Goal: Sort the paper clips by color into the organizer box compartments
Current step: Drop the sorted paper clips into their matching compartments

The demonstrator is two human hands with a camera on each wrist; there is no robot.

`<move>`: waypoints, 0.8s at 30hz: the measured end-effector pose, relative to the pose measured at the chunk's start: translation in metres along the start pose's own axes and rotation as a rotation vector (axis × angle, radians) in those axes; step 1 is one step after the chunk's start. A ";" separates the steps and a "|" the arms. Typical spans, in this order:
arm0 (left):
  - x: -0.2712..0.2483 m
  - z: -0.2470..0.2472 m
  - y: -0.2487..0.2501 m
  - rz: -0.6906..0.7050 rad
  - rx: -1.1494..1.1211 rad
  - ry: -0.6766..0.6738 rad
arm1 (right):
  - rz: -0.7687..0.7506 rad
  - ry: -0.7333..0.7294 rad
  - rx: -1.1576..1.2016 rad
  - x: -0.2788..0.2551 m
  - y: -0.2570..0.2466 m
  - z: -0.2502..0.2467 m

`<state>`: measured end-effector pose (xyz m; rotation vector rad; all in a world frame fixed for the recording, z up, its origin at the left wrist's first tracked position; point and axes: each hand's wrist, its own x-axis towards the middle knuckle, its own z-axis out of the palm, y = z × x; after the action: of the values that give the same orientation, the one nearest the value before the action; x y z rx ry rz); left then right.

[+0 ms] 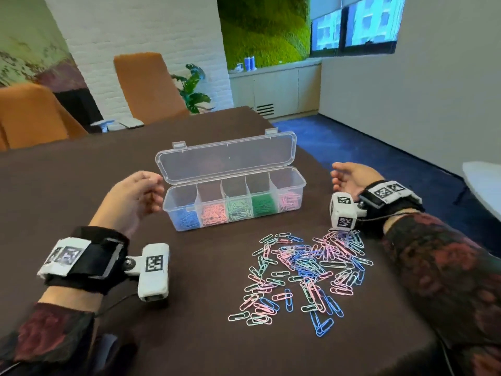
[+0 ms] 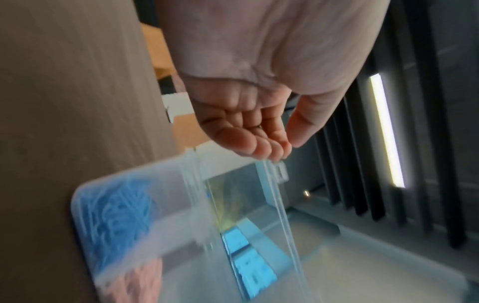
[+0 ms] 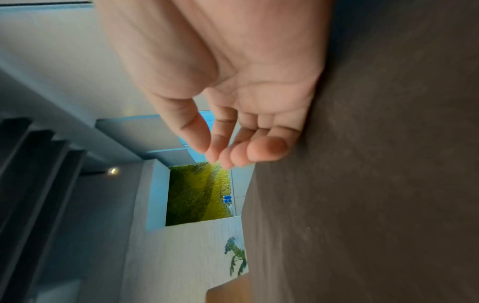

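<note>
A clear plastic organizer box point(image 1: 302, 183) stands open on the brown table, its lid point(image 1: 227, 158) tilted back. Its compartments hold, left to right, blue, pink, light green, dark green and pale pink clips. A loose pile of mixed paper clips point(image 1: 303, 270) lies in front of the box, toward the right. My left hand point(image 1: 139, 195) hovers just left of the box with loosely curled, empty fingers point(image 2: 259, 141); the blue compartment point(image 2: 119, 221) shows below it. My right hand point(image 1: 349, 176) hangs to the right of the box, palm turned inward, fingers point(image 3: 243, 151) relaxed and empty.
Two orange chairs point(image 1: 146, 85) stand beyond the table's far left edge. The table edge point(image 1: 306, 147) runs diagonally at right, with blue carpet point(image 1: 379, 147) beyond. A white object point(image 1: 485, 183) sits at the far right. Camera blocks hang from both wrists.
</note>
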<state>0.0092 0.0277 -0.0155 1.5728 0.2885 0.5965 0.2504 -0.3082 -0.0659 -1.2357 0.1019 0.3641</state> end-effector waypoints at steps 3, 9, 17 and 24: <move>-0.021 0.026 0.013 -0.007 0.194 -0.304 | 0.018 -0.026 0.117 0.006 0.003 -0.006; -0.046 0.076 -0.009 0.093 1.047 -0.904 | 0.031 -0.059 0.209 0.003 0.008 -0.007; -0.035 0.129 -0.021 0.210 1.344 -0.889 | 0.066 -0.074 0.274 0.001 0.010 -0.010; -0.019 0.158 -0.026 0.132 1.472 -0.856 | 0.072 -0.069 0.287 0.002 0.009 -0.010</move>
<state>0.0815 -0.1132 -0.0445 3.0842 -0.1061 -0.4174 0.2503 -0.3149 -0.0782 -0.9366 0.1346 0.4378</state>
